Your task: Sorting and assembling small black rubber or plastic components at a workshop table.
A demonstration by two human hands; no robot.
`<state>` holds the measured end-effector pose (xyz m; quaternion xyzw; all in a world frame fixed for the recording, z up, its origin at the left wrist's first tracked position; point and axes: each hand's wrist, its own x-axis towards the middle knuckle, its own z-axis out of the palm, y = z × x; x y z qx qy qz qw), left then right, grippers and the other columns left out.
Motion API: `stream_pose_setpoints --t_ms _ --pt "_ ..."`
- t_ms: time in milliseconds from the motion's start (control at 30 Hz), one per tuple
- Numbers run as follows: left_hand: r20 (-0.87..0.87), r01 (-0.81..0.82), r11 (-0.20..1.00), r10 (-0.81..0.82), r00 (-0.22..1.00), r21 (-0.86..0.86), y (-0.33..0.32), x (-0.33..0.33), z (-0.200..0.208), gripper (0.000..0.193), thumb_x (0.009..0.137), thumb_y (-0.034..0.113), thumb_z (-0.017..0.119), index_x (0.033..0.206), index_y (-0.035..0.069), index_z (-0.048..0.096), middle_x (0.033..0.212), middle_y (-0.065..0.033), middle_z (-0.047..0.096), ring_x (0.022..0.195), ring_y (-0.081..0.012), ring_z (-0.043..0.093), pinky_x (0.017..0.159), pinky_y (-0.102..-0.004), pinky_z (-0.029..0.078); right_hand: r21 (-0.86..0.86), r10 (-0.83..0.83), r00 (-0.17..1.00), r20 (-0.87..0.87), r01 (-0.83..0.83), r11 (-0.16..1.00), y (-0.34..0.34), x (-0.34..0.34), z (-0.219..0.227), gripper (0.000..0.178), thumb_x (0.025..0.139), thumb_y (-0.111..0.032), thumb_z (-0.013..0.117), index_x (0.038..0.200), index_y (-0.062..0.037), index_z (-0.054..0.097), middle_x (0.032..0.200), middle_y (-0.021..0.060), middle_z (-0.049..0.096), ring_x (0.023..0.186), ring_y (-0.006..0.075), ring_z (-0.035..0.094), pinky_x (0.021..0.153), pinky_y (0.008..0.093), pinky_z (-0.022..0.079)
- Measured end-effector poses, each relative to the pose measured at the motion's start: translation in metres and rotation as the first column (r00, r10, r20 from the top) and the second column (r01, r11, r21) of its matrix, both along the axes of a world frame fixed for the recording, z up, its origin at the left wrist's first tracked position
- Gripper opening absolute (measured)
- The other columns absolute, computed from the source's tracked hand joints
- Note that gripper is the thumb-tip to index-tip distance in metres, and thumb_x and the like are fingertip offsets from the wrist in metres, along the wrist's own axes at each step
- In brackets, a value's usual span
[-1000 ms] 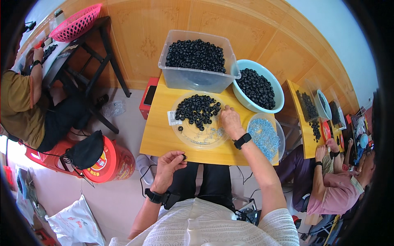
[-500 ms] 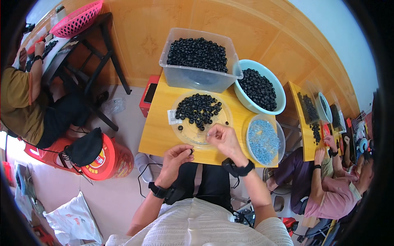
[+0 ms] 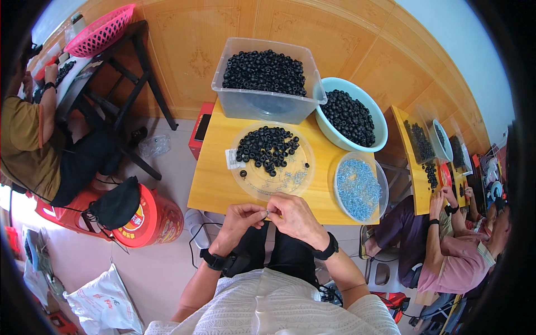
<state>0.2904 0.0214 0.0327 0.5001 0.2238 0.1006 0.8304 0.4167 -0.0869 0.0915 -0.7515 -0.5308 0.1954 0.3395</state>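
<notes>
Just in front of the table's near edge, my two hands meet at the fingertips. My left hand (image 3: 241, 221) pinches a small black ring, now mostly covered by the fingers. Pressed against it, my right hand (image 3: 294, 219) is closed in a pinch with a tiny glint at its tips; what it holds is too small to make out. Beyond the hands lies a clear round tray (image 3: 254, 187) with a heap of black rings (image 3: 267, 146) and a scatter of small pale pieces. On the right, a shallow round tub (image 3: 384, 192) holds many small light-blue pieces (image 3: 357, 190).
A clear plastic bin (image 3: 268, 106) of black rings stands at the table's far side, beside a pale blue basin (image 3: 381, 131) of similar rings. The yellow table (image 3: 209, 181) bears them all. People work at tables left and right. A red bucket (image 3: 164, 218) stands left.
My right hand has come from over the tray toward me and left, and now meets my left hand. The left hand has shifted slightly right, its black ring less visible.
</notes>
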Motion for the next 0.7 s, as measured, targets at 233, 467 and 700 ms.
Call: stream_pose_setpoints --t_ms 233,467,700 --pt "0.043 0.255 0.967 -0.253 0.966 -0.03 0.013 -0.01 0.007 0.011 0.081 0.009 0.062 0.089 0.002 0.064 0.078 -0.0022 0.063 0.064 -0.0073 0.056 0.061 -0.0195 0.046 -0.015 0.113 0.932 -0.344 -0.126 0.992 -0.005 0.008 0.006 0.012 0.069 0.001 0.066 0.079 -0.0002 0.058 0.069 0.0066 0.058 0.065 0.0157 0.06 0.056 0.0282 0.047" --pt "0.086 0.269 0.933 -0.255 0.963 -0.241 0.013 -0.012 0.003 0.01 0.082 0.014 0.063 0.087 0.005 0.063 0.075 0.0003 0.06 0.062 -0.0057 0.054 0.059 -0.0181 0.044 0.125 0.17 0.949 -0.266 -0.141 0.982 -0.011 -0.002 0.002 0.017 0.071 -0.001 0.068 0.086 -0.0002 0.062 0.072 0.0064 0.058 0.066 0.0157 0.06 0.058 0.0276 0.048" --pt "0.087 0.228 0.933 -0.212 0.973 -0.28 0.01 -0.011 0.0 0.012 0.083 0.015 0.062 0.089 0.005 0.064 0.076 0.0004 0.061 0.063 -0.005 0.054 0.06 -0.018 0.044 0.182 0.146 0.989 -0.036 -0.137 0.974 -0.014 -0.009 0.005 0.019 0.072 -0.004 0.068 0.09 -0.0011 0.061 0.075 0.0092 0.057 0.066 0.0225 0.059 0.058 0.0299 0.047"
